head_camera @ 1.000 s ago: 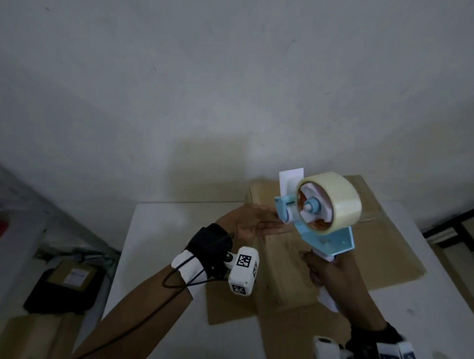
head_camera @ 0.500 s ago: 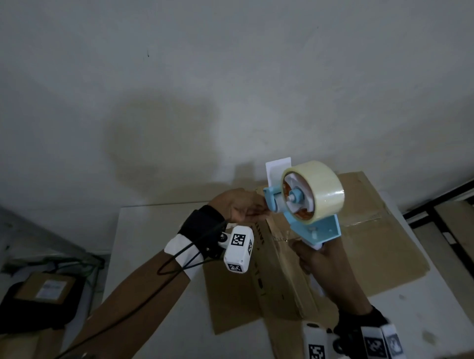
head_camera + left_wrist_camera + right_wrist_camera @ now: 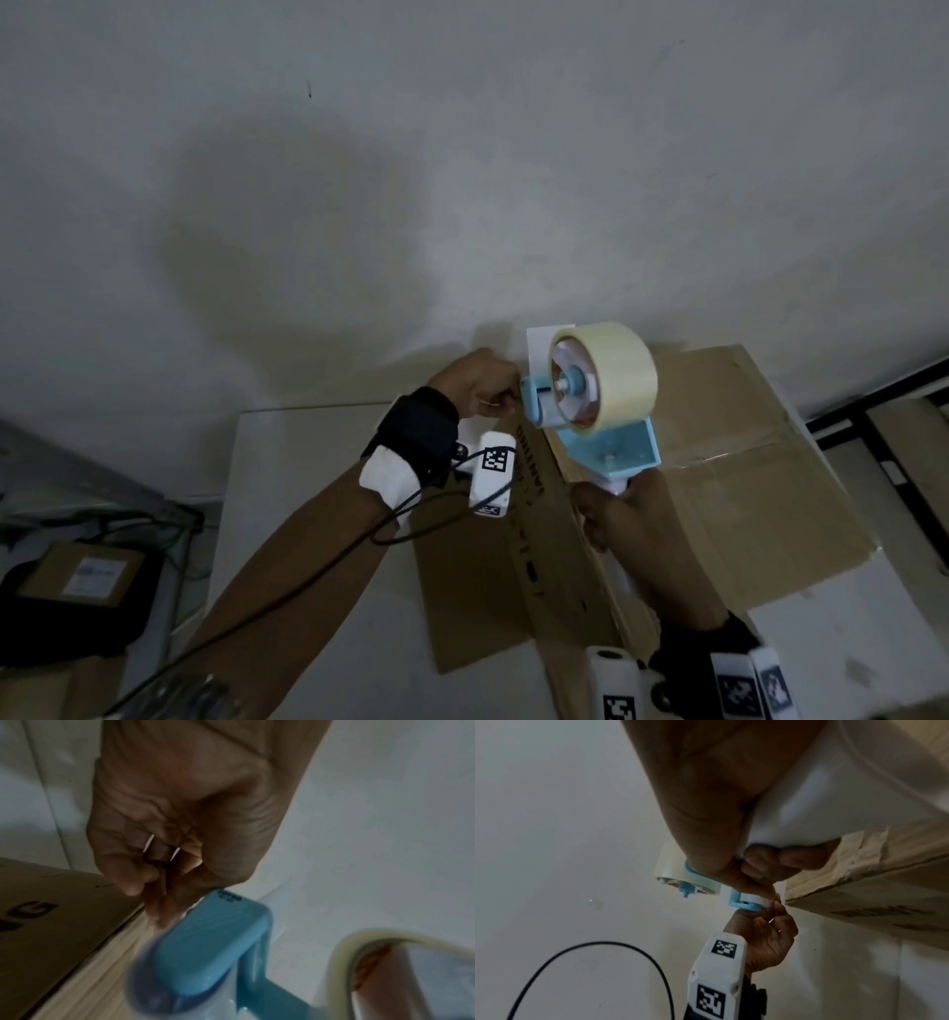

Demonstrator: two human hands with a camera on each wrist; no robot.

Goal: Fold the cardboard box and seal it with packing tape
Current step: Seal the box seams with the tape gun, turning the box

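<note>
Two hands are raised over a brown corrugated cardboard box (image 3: 719, 493) lying on a white table (image 3: 287, 462). The box's flaps are seen spread outward to either side of the fingers; its contents cannot be told from these views.

Right hand (image 3: 624, 519): fingers (image 3: 793, 858) are wrapped tight round the white handle of a light-blue plastic tape dispenser (image 3: 611, 447), which is held upright above the box. A roll of cream-coloured packing tape (image 3: 611, 375) is carried on the dispenser's hub, above and beyond the right fingers.

Left hand (image 3: 477, 385): fingers (image 3: 144, 874) are curled in narrow against the thumb, pinched together at the dispenser's front roller end, just left of the roll. A thin clear strip, probably the tape end, seems to be pinched there; it is too faint and blurred to confirm. The blue front guard (image 3: 213, 949) is seen just below the left fingertips, touching or nearly so.

Box edge with black printed lettering (image 3: 28, 912) lies beside and below the left fingers. Old tape remnants are visible on a box flap (image 3: 859, 850) just beyond the right knuckles.

Below the left forearm, off the table, a dark bag is seen with a small brown labelled carton (image 3: 87, 575) lying on it.
</note>
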